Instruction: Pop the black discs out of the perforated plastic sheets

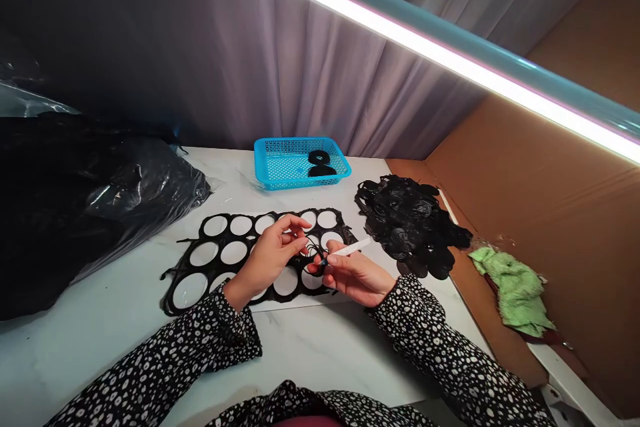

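My left hand [273, 250] is curled above the black sheet, its thumb and fingertips at a tangle of thin black strands [314, 248]. Those strands run across to my right hand [357, 275], whose fingers are closed round a slim tool with a white handle [353, 247]. The tool's tip is hidden among the fingers, so its kind does not show. Beneath both hands lies a flat black sheet with rows of round holes [219, 238], through which a white surface shows. Stray black ends stick out from its edges.
Behind the sheet stands a blue plastic basket [280, 181] with black round pieces [320, 159]. A heap of black discs [405, 220] lies at right, near a green cloth [515, 290]. A large black plastic bag [100, 193] fills the left. A bright tube light [425, 47] crosses overhead.
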Motion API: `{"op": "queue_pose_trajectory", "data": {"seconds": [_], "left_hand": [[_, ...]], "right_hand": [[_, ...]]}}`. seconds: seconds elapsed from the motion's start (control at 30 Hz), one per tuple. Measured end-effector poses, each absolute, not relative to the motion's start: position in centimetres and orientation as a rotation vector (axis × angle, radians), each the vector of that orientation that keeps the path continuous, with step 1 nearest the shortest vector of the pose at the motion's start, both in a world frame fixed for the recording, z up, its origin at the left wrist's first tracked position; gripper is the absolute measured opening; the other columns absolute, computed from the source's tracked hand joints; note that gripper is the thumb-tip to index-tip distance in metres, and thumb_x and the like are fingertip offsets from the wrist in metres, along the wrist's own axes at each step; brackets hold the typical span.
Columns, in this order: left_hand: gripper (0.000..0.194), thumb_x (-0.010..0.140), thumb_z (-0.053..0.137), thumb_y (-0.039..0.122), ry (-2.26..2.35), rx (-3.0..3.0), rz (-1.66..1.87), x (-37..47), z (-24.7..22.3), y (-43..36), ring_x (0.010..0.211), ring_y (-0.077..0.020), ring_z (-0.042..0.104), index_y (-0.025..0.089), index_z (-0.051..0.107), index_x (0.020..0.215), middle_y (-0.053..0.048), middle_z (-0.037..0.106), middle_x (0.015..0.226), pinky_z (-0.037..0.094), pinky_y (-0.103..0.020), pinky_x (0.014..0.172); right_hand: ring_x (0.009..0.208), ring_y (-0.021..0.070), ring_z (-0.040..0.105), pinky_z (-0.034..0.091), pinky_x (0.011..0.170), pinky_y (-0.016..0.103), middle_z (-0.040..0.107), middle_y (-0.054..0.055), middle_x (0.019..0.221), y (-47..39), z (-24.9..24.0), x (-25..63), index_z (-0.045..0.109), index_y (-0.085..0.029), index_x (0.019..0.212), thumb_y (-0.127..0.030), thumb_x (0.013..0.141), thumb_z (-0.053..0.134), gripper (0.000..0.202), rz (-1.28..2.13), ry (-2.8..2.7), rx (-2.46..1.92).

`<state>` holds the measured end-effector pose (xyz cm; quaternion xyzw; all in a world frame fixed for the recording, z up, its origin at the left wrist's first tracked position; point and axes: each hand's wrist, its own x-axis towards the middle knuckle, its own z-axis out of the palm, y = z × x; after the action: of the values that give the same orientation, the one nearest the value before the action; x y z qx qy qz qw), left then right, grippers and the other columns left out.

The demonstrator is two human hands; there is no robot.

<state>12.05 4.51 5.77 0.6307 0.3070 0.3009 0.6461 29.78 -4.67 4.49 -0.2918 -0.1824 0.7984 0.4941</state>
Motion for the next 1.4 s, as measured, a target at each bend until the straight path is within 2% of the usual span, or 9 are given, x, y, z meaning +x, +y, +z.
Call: {"op": "queue_pose_trajectory", "data": {"seconds": [0.17,0.27,0.4,0.6,0.83,1.2,1.3,1.4], "left_hand": [[0.021,0.085,0.066,0.029,0.708,1.484,0.664,12.1,5.3,4.5,0.079,-0.0143,0.062,0.018,0.064,0.104,-0.001,0.061,0.086,0.049,-0.028,0.075],[0.023,0.087,0.064,0.030,0.704,1.555,0.679,12.0,5.2,4.6,0.081,-0.0160,0.062,0.019,0.069,0.106,-0.003,0.062,0.089,0.050,-0.030,0.074],[0.018,0.086,0.066,0.033,0.758,1.693,0.726,11.9,5.5,4.5,0.078,-0.0164,0.061,0.020,0.075,0.096,-0.004,0.063,0.089,0.049,-0.031,0.072],[0.019,0.079,0.074,0.035,0.750,1.431,0.688,12.2,6.7,3.8,0.074,-0.0152,0.061,0.017,0.069,0.085,-0.002,0.066,0.080,0.049,-0.029,0.070],[0.023,0.083,0.070,0.039,0.710,1.387,0.633,12.3,7.7,3.3,0.068,-0.0127,0.054,0.017,0.066,0.077,0.001,0.060,0.071,0.046,-0.026,0.067],[0.018,0.080,0.073,0.034,0.690,1.394,0.683,12.6,7.8,3.1,0.074,-0.0139,0.059,0.018,0.067,0.085,0.000,0.065,0.080,0.049,-0.028,0.072],[0.018,0.084,0.070,0.035,0.699,1.462,0.663,12.5,7.5,3.4,0.078,-0.0158,0.061,0.019,0.067,0.091,-0.002,0.067,0.084,0.051,-0.030,0.074],[0.020,0.090,0.062,0.036,0.782,1.771,0.647,11.7,6.5,3.4,0.086,-0.0195,0.064,0.021,0.066,0.103,-0.004,0.067,0.094,0.052,-0.034,0.080]], "right_hand": [[0.096,0.0151,0.067,0.046,0.065,0.017,0.066,0.001,0.094,-5.0,4.1,29.6,0.043,-0.020,0.077,-0.021,0.075,0.081,0.038,1.885,-0.420,-0.706],[0.089,0.0130,0.067,0.045,0.062,0.016,0.065,0.001,0.092,-5.0,4.1,29.8,0.043,-0.020,0.077,-0.022,0.074,0.081,0.038,1.862,-0.443,-0.715],[0.078,0.0096,0.062,0.043,0.059,0.017,0.064,0.001,0.092,-5.1,4.5,29.9,0.044,-0.019,0.077,-0.021,0.075,0.080,0.036,1.836,-0.490,-0.699],[0.067,0.0082,0.052,0.037,0.054,0.018,0.065,0.002,0.086,-5.3,5.2,30.1,0.044,-0.019,0.073,-0.020,0.073,0.082,0.038,1.805,-0.495,-0.702],[0.064,0.0086,0.048,0.032,0.052,0.020,0.065,0.001,0.084,-5.5,5.8,30.3,0.045,-0.020,0.071,-0.026,0.069,0.085,0.040,1.804,-0.510,-0.730],[0.062,0.0096,0.045,0.031,0.052,0.021,0.068,0.002,0.084,-5.8,5.7,30.6,0.048,-0.020,0.071,-0.028,0.070,0.084,0.037,1.816,-0.570,-0.709],[0.065,0.0097,0.047,0.031,0.051,0.020,0.068,0.003,0.087,-5.7,5.6,30.7,0.048,-0.020,0.071,-0.026,0.070,0.084,0.037,1.813,-0.521,-0.715],[0.071,0.0098,0.052,0.032,0.049,0.019,0.068,0.003,0.095,-5.1,5.7,31.5,0.048,-0.020,0.072,-0.024,0.069,0.084,0.035,1.663,-0.398,-0.795]]}}
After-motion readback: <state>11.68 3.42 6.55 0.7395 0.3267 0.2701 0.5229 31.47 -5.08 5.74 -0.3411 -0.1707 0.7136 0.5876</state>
